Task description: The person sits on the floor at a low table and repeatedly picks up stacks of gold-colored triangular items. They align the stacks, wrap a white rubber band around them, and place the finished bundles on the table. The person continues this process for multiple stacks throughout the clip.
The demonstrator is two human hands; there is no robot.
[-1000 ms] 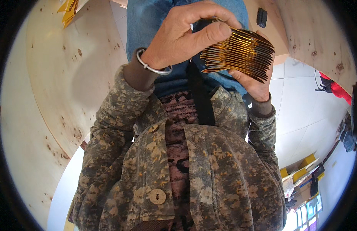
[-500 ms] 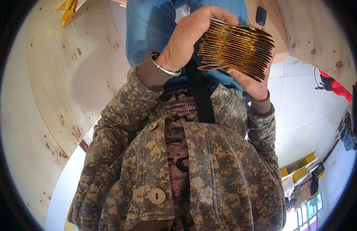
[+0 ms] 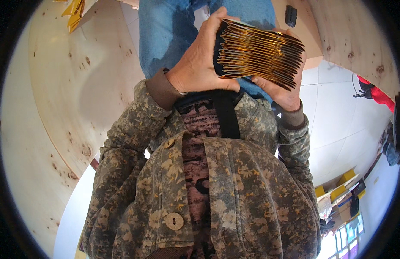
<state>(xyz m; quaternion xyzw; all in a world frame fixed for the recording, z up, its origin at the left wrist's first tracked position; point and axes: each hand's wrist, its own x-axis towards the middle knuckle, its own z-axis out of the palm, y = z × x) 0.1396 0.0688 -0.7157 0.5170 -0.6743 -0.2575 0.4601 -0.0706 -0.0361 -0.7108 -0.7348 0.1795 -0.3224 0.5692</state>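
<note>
Between my two hands is a thick stack of thin, shiny gold-and-dark folded pieces, their edges fanned in layers; I cannot tell exactly what they are. My left hand closes round the stack's left end, thumb along the lower side and fingers at the upper side. A black surface shows between that palm and the layers. From the right, my right hand grips the other end, its thumb against the lower edge and its fingers mostly hidden behind. The stack is held up above my lap.
A pale wooden tabletop spans the left, with yellow folded pieces at its far side. Far right, a small black object lies on a cardboard box beside another wooden surface. A red item is farther right.
My left hand has shifted from the stack's upper left corner to wrap its left end, thumb now below. The layers look more even, and a black surface shows at the left end.
</note>
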